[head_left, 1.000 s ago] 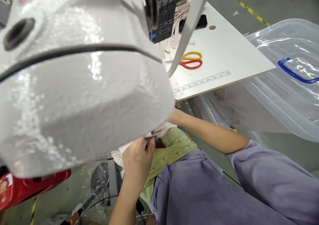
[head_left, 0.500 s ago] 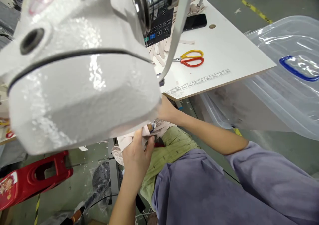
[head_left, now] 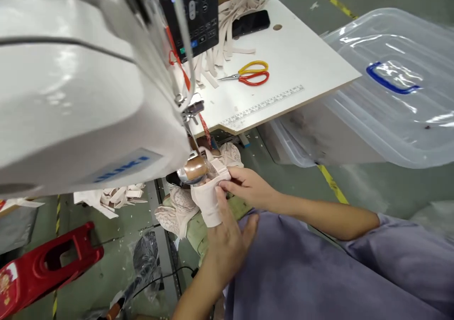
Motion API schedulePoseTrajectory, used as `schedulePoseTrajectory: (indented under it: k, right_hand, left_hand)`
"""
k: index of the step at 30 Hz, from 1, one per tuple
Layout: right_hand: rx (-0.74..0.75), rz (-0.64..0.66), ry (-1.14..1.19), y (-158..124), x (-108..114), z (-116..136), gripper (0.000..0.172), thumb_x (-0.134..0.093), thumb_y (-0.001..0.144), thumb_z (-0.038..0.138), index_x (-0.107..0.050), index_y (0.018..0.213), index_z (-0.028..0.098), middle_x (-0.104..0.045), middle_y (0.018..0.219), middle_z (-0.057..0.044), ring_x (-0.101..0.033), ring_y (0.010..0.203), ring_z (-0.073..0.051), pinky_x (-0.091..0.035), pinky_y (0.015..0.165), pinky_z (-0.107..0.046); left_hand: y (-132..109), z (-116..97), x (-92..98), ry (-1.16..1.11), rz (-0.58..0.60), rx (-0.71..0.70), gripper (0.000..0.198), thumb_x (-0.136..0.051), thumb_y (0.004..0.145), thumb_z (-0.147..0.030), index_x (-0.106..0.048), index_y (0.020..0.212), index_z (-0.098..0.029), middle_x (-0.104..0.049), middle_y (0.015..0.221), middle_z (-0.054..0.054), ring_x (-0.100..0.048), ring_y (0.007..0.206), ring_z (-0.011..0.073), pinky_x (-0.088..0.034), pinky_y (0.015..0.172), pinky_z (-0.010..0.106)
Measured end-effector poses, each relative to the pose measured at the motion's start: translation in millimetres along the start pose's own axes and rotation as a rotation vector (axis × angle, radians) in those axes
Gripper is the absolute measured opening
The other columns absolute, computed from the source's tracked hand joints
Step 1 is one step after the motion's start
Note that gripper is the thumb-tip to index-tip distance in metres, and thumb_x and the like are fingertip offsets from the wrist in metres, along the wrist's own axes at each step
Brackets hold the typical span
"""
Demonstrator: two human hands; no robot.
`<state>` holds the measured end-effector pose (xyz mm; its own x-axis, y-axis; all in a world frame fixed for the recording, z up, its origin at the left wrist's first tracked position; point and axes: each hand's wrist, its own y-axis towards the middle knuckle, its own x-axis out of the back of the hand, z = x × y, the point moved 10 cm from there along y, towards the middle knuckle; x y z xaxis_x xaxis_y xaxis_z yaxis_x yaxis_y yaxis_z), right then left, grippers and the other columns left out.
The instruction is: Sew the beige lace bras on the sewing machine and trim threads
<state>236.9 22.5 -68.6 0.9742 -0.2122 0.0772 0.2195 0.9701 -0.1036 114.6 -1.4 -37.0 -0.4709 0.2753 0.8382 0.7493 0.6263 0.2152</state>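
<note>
A pale pink bra (head_left: 209,205) with lace cups hangs around the narrow metal arm (head_left: 196,168) of a white sewing machine (head_left: 88,121). My right hand (head_left: 250,187) pinches its upper edge between thumb and fingers, close to the strap. Below, my left hand (head_left: 227,244) grips the smooth side band, its index finger stretched along the fabric and its thumb apart. Some of the left fingers are hidden behind the cloth. One lace cup (head_left: 177,211) droops to the left of the arm, over green cloth (head_left: 196,232). The presser foot (head_left: 193,109) stands above the bra.
Scissors (head_left: 253,73), a phone (head_left: 251,23) and fabric strips (head_left: 227,20) lie on the white tabletop (head_left: 301,60), which has a printed ruler. A lidded clear bin (head_left: 390,112) stands right. A red stool (head_left: 53,268) is lower left.
My view has shifted, so the machine head sits further left and uncovers the bra and both hands. My left hand now lies lower on the band, and my right hand is at the edge.
</note>
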Motion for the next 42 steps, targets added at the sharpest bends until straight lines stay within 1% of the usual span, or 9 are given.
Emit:
schedulePoseTrajectory:
  k: [6,10,13,16,18,24,29,34,42]
  right_hand:
    - [-0.117,0.196,0.235,-12,-3,-10,0.045,-0.055,0.092,0.059,-0.062,0.087,0.015,-0.056,0.074,0.000,-0.050,0.066,-0.012,-0.039,0.058,-0.024]
    - [-0.064,0.521,0.115,-16,-25,5,0.044,-0.050,0.097,0.057,-0.063,0.089,0.016,-0.054,0.074,0.002,-0.048,0.065,-0.010,-0.036,0.056,-0.022]
    - [0.068,0.668,-0.256,-18,-38,10,0.038,-0.047,0.100,0.045,-0.064,0.079,0.018,-0.055,0.067,0.002,-0.047,0.059,-0.011,-0.033,0.054,-0.024]
    - [0.230,0.534,-0.810,-8,-37,2,0.026,-0.053,0.095,0.022,-0.065,0.073,0.016,-0.062,0.068,-0.003,-0.048,0.058,-0.013,-0.026,0.054,-0.028]
    - [0.320,0.424,-1.032,-2,-38,-3,0.018,-0.053,0.092,0.013,-0.067,0.081,0.013,-0.066,0.076,-0.007,-0.053,0.063,-0.016,-0.025,0.055,-0.030]
    - [0.533,0.219,-0.983,7,-36,2,0.027,-0.044,0.099,0.019,-0.069,0.106,0.015,-0.068,0.089,-0.011,-0.059,0.084,-0.022,-0.039,0.071,-0.033]
    - [0.445,-0.144,-0.476,1,6,17,0.022,-0.061,0.091,0.030,-0.064,0.108,0.017,-0.064,0.096,-0.008,-0.059,0.084,-0.019,-0.048,0.077,-0.033]
    - [0.338,-0.049,-0.538,1,-9,6,0.027,-0.059,0.096,0.043,-0.070,0.105,0.021,-0.069,0.097,-0.006,-0.062,0.079,-0.016,-0.046,0.068,-0.028]
    - [0.668,-0.150,-0.719,-21,-26,22,0.020,-0.054,0.098,0.027,-0.074,0.098,0.022,-0.076,0.091,-0.004,-0.068,0.084,-0.015,-0.050,0.073,-0.028]
  left_hand:
    - [-4,28,23.1,-0.398,0.009,0.201,0.040,-0.051,0.099,-0.025,-0.049,0.138,-0.020,-0.075,0.086,0.004,-0.074,0.078,0.0184,-0.060,0.072,0.031]
    - [23,4,58.2,-0.187,-0.123,-0.169,0.040,-0.051,0.096,-0.022,-0.051,0.136,-0.017,-0.064,0.129,0.017,-0.058,0.127,0.0290,-0.051,0.101,0.046]
    - [40,4,33.0,-0.014,0.072,-0.214,0.030,-0.046,0.098,-0.025,-0.061,0.122,-0.014,-0.069,0.116,0.018,-0.064,0.113,0.0272,-0.051,0.093,0.041]
    - [44,48,-3.1,0.019,0.312,0.122,0.035,-0.043,0.098,-0.036,-0.065,0.077,-0.017,-0.064,0.067,0.008,-0.063,0.070,0.0218,-0.050,0.072,0.034]
    - [33,78,-26.2,-0.309,0.421,0.441,0.042,-0.044,0.096,-0.045,-0.059,0.067,-0.019,-0.058,0.057,0.005,-0.059,0.063,0.0204,-0.048,0.069,0.034]
    - [12,90,-61.7,-1.270,0.436,0.873,0.041,-0.067,0.079,-0.058,-0.057,0.079,-0.018,-0.042,0.055,-0.006,-0.044,0.050,0.0103,-0.044,0.055,0.026]
    - [16,89,-37.3,-1.242,0.213,0.763,0.036,-0.068,0.083,-0.050,-0.060,0.075,-0.016,-0.053,0.064,-0.003,-0.042,0.056,0.0081,-0.038,0.056,0.023]
    - [18,90,-13.4,-0.854,0.103,0.638,0.037,-0.054,0.095,-0.047,-0.062,0.075,-0.017,-0.053,0.064,-0.002,-0.047,0.061,0.0109,-0.039,0.061,0.024]
    - [23,88,-11.3,-0.725,0.096,0.639,0.044,-0.046,0.097,-0.051,-0.063,0.077,-0.016,-0.061,0.068,0.001,-0.055,0.062,0.0131,-0.044,0.062,0.025]
